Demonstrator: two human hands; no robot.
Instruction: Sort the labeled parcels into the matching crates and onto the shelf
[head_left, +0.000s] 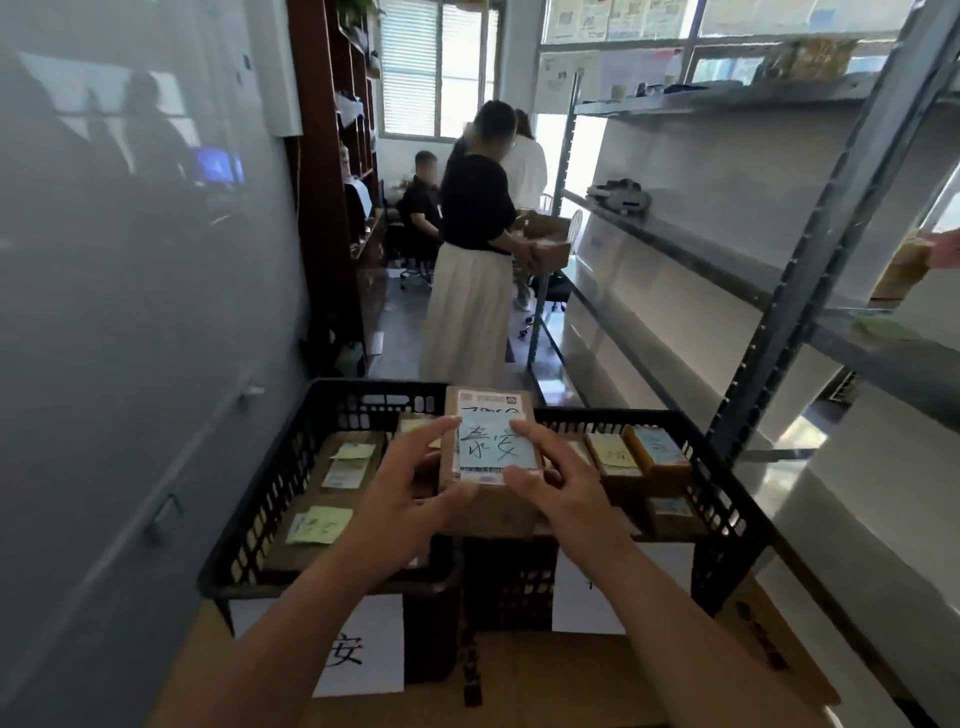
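Both forearms reach in from the bottom edge, and the left hand (410, 478) and right hand (550, 475) hold a parcel (491, 447) between them above the gap between two black crates. Left fingers curl round its left edge with the thumb under the near corner; right fingers and thumb clasp its right edge. It is a flat brown carton with a printed shipping label and a pale blue note bearing handwritten characters — tilted up toward the camera. Left crate (291, 462) holds cartons with yellow notes; right crate (727, 499) holds several more. A grey shelf (675, 249) runs along the right.
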